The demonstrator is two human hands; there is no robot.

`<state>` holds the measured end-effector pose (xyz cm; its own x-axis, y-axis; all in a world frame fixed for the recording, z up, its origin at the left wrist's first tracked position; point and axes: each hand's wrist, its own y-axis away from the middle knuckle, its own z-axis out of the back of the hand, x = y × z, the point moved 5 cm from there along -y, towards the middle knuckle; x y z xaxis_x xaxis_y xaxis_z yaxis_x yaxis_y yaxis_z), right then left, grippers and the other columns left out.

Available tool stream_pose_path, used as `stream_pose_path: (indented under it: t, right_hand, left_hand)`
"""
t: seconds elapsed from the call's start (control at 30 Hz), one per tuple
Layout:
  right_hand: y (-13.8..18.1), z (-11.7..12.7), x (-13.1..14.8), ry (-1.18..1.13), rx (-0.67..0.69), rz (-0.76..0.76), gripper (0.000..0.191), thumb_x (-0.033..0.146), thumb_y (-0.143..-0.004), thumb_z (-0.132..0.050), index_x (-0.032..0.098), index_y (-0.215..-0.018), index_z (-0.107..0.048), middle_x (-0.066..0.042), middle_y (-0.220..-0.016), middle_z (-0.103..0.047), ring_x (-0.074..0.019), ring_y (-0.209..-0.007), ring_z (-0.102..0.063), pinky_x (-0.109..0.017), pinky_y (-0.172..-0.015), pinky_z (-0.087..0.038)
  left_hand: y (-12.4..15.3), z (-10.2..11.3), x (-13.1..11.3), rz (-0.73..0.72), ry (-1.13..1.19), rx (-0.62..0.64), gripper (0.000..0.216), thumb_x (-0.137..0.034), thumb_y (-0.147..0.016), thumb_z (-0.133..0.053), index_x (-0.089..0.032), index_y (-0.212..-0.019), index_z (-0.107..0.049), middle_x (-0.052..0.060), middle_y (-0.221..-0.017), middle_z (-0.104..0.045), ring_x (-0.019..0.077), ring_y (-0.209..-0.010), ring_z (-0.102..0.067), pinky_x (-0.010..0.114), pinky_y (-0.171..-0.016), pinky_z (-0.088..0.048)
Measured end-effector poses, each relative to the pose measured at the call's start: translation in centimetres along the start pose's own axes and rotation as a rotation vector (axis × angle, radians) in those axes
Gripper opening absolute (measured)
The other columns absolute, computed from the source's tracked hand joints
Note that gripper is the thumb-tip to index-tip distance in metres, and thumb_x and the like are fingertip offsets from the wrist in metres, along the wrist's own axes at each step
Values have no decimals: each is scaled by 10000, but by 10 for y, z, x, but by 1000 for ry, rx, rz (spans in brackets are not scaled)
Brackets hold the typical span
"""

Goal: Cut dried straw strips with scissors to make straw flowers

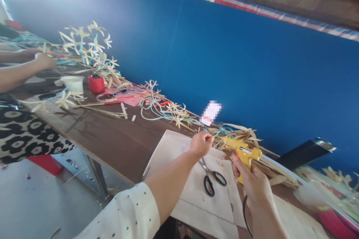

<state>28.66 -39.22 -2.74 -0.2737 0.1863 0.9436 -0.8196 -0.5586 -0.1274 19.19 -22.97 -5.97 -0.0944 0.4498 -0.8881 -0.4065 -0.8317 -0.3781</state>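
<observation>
My right hand [256,181] is wrapped round the handle of a yellow glue gun [238,147], which has a small orange light and a dark cord. The gun's nozzle points left toward my left hand [201,145]. That hand is closed in a pinch just off the nozzle tip; whatever lies between its fingers is too small to make out. Below both hands, black-handled scissors [211,180] lie on a white sheet [179,190], their blades partly hidden by my left hand and wrist. Dry husk strips [246,132] are heaped behind the glue gun.
At the left, another person's hands [42,59] work over the table [126,149]. Husk flowers [95,44], a red spool [96,84], a white cup [73,84] and light-blue cords [153,110] line the blue wall [252,67]. A dark cylinder [303,155] leans at the right.
</observation>
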Motion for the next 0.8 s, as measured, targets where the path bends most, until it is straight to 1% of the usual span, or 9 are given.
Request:
stream_pose_path:
  t: [0.23,0.53,0.7,0.8]
  right_hand:
    - [-2,-1,-3,97,-19,18,430,527,-570,-660,120,-707,-626,7,-459,-525,-103,-362,-429,-221,-338,-356]
    - [-3,-2,-4,100,-29,33,461,543,-567,-656,112,-729,-630,-1,-472,-536,-106,-368,-435,-221,-335,-359]
    - [-5,-4,-6,85,5,41,438,532,-574,-655,117,-709,-621,0,-457,-528,-106,-362,-431,-219,-329,-350]
    - [-7,-5,-7,70,16,46,427,528,-573,-659,121,-695,-616,2,-446,-522,-107,-361,-431,-217,-323,-342]
  left_hand:
    - [0,-1,0,1,-4,-10,202,-306,-760,-461,-190,-737,-625,-2,-722,-637,97,-656,-531,194,-619,-391]
    - [0,-3,3,0,-4,-8,214,-318,-765,-461,-194,-763,-635,-2,-737,-642,99,-667,-539,196,-625,-400]
    - [0,-1,1,25,8,-3,212,-312,-763,-468,-192,-770,-643,1,-739,-648,105,-674,-545,198,-635,-410]
    - [1,-1,0,64,27,23,225,-310,-774,-460,-190,-792,-650,13,-746,-657,111,-686,-556,200,-640,-417]
